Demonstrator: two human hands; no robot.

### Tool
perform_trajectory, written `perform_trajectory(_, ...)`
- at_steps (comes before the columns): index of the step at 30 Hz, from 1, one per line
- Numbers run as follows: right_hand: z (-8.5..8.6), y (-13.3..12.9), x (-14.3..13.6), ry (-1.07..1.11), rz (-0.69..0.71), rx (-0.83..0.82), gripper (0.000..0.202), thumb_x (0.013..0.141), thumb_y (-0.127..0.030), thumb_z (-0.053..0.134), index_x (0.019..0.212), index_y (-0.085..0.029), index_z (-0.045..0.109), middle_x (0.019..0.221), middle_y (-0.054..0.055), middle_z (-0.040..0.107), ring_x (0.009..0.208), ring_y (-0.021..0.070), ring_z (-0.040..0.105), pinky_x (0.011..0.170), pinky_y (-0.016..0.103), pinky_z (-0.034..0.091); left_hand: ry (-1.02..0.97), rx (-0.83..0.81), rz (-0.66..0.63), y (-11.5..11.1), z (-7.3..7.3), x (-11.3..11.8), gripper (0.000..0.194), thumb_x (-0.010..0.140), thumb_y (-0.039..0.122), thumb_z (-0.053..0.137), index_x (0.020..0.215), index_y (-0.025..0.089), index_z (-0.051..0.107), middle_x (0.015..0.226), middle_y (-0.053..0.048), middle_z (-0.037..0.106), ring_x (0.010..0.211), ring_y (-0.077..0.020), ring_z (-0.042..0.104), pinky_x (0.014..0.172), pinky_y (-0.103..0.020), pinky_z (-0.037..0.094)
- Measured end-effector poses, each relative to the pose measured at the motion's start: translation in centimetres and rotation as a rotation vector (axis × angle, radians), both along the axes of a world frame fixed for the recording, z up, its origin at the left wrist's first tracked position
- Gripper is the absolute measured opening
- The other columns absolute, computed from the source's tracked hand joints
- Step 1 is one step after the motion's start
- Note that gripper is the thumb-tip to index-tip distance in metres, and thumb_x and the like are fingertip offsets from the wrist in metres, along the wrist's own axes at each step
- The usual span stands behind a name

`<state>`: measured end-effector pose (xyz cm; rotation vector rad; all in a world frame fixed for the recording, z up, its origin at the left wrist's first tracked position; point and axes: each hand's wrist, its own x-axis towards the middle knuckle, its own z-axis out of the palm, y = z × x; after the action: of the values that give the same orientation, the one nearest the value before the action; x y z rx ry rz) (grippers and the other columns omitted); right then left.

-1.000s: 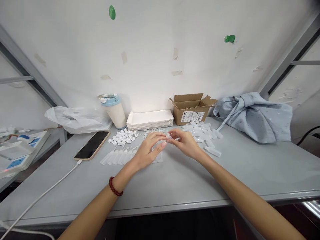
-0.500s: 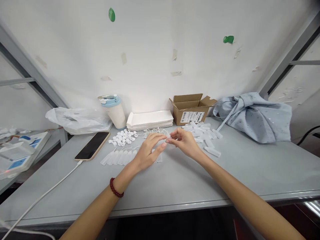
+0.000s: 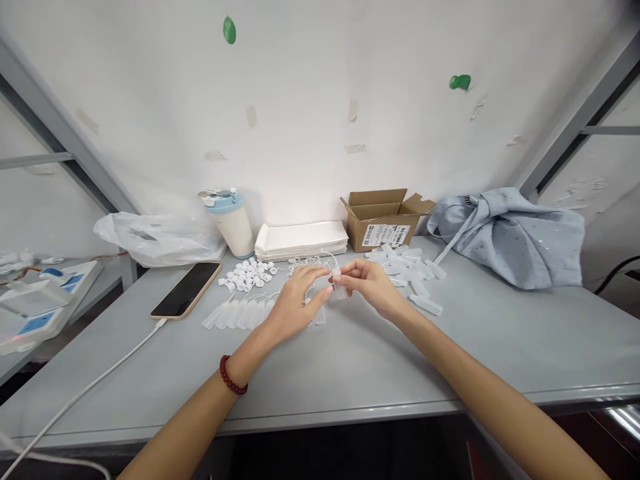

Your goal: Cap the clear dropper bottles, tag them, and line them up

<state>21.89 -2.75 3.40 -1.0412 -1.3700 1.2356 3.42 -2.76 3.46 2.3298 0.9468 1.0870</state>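
Above the middle of the table, a small translucent squeeze bottle [image 3: 341,291] hangs upright, with a thin white curved nozzle tube rising from its top. My right hand [image 3: 373,288] is closed on it from the right, thumb and forefinger pinching near its neck. From the left, my left hand [image 3: 295,300] meets the bottle's neck with curved thumb and fingertips; the exact contact is partly hidden. Beside and partly behind my left hand lies a row of similar bottles with tubes [image 3: 243,313]. Loose bottles [image 3: 407,267] are heaped to the right of my right hand.
White caps [image 3: 247,273] and a pile of thin tubes [image 3: 300,265] lie behind the row. Further back stand a cup [image 3: 231,227], stacked white trays [image 3: 303,240] and an open carton [image 3: 383,223]. A phone [image 3: 186,291] with a cable lies left; a cloth bag [image 3: 515,240] right.
The bottle and its curved tube now show more clearly between my hands, the bottle body below the fingers. My hands have barely moved; the view has shifted slightly.
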Motion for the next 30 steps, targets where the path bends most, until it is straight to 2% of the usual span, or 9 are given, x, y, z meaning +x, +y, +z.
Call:
perform_trajectory(4,0.6,-0.2,0.2,0.177,0.150,-0.124,0.024,0.071,-0.036,0.071,0.082,-0.016,0.061,0.084,0.007,0.070,0.081,0.0182,0.065,0.062,0.026,0.044,0.022,0.067,-0.037,0.0,-0.1,0.0,0.053,0.076,0.030,0.068,0.125,0.024,0.049,0.127,-0.010,0.054,0.120,-0.0263,0.046,0.100,-0.046,0.040)
perform_trajectory(7,0.3,-0.1,0.2,0.257,0.228,-0.185,0.021,0.074,-0.035,0.069,0.080,-0.016,0.064,0.088,0.008,0.070,0.084,0.0184,0.065,0.067,0.027,0.046,0.038,0.075,-0.007,-0.1,-0.1,0.2,0.063,0.073,0.028,0.071,0.130,0.024,0.043,0.130,-0.010,0.051,0.121,-0.0267,0.044,0.097,-0.046,0.042)
perform_trajectory(14,-0.4,0.1,0.0,0.281,0.285,-0.217,0.023,0.077,-0.035,0.066,0.089,-0.016,0.070,0.092,0.009,0.071,0.092,0.0197,0.064,0.078,0.031,0.049,0.022,0.181,-0.007,-0.2,-0.1,0.3,0.049,0.074,0.021,0.069,0.119,0.020,0.051,0.122,-0.011,0.056,0.116,-0.0243,0.048,0.097,-0.043,0.042)
perform_trajectory(19,-0.1,-0.2,-0.1,0.179,0.284,-0.133,0.025,0.078,-0.038,0.064,0.089,-0.015,0.070,0.089,0.007,0.070,0.085,0.0171,0.063,0.079,0.032,0.048,0.057,0.273,0.020,0.0,-0.6,0.2,0.043,0.077,0.020,0.065,0.118,0.020,0.052,0.118,-0.010,0.056,0.111,-0.0249,0.049,0.094,-0.044,0.043)
perform_trajectory(23,0.1,-0.6,-0.6,0.071,0.280,-0.057,0.025,0.076,-0.036,0.066,0.090,-0.015,0.068,0.079,0.004,0.067,0.077,0.0149,0.061,0.074,0.030,0.047,0.145,0.356,-0.010,0.1,-0.9,0.1,0.042,0.081,0.018,0.060,0.122,0.021,0.050,0.118,-0.011,0.054,0.111,-0.0257,0.048,0.092,-0.044,0.044)
perform_trajectory(27,0.2,-0.8,-0.8,0.029,0.283,-0.065,0.023,0.075,-0.035,0.067,0.085,-0.015,0.066,0.073,0.002,0.065,0.069,0.0134,0.060,0.069,0.029,0.048,0.179,0.376,-0.020,0.0,-1.0,0.1,0.043,0.083,0.021,0.059,0.124,0.021,0.049,0.118,-0.012,0.055,0.110,-0.0260,0.049,0.091,-0.044,0.045)
perform_trajectory(30,0.4,-0.7,-0.6,0.063,0.314,-0.109,0.023,0.076,-0.036,0.065,0.085,-0.015,0.067,0.077,0.004,0.067,0.073,0.0151,0.063,0.072,0.030,0.049,0.143,0.398,-0.034,0.1,-1.0,0.1,0.045,0.083,0.025,0.061,0.125,0.022,0.048,0.119,-0.012,0.056,0.111,-0.0267,0.049,0.091,-0.046,0.045)
